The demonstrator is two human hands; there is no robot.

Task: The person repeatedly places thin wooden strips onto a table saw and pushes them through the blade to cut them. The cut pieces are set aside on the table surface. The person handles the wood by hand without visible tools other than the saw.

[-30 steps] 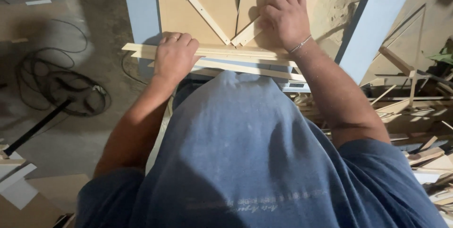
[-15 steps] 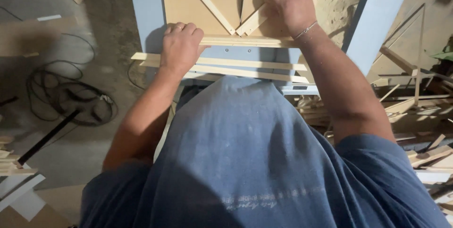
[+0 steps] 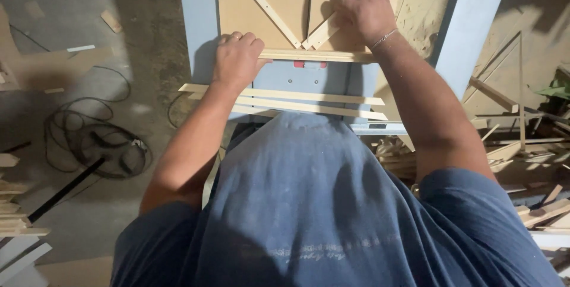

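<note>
- My left hand (image 3: 237,58) is curled, knuckles up. It presses on the left end of a thin wooden strip (image 3: 317,56) that lies across the near edge of the brown panel (image 3: 261,2). The fingers are bent over the strip, so I cannot tell how much of it they close around.
- My right hand (image 3: 365,5) lies more flat, with the fingers bent and close together. It rests on the brown panel where a slanted strip (image 3: 332,25) comes down to the middle. A thin bracelet (image 3: 384,38) is on this wrist.
- The wooden strip lies level between my two arms, at the edge of the panel, above the pale blue desk (image 3: 199,13).
- Compared with one second ago, the strip under my left hand is now farther from my body and touches the panel edge. The loose strips (image 3: 309,101) have stayed nearer to me, so a gap of blue frame now shows between them and the held strip. My right hand has also moved a little farther up the panel.
- Count: two hands, one strip under my left hand, about three loose strips lying nearer my body, two slanted strips on the panel which meet in a point, one coil of black cable (image 3: 101,150) on the floor at my left, and one pile of wood offcuts (image 3: 522,144) at my right, too many to count.
</note>
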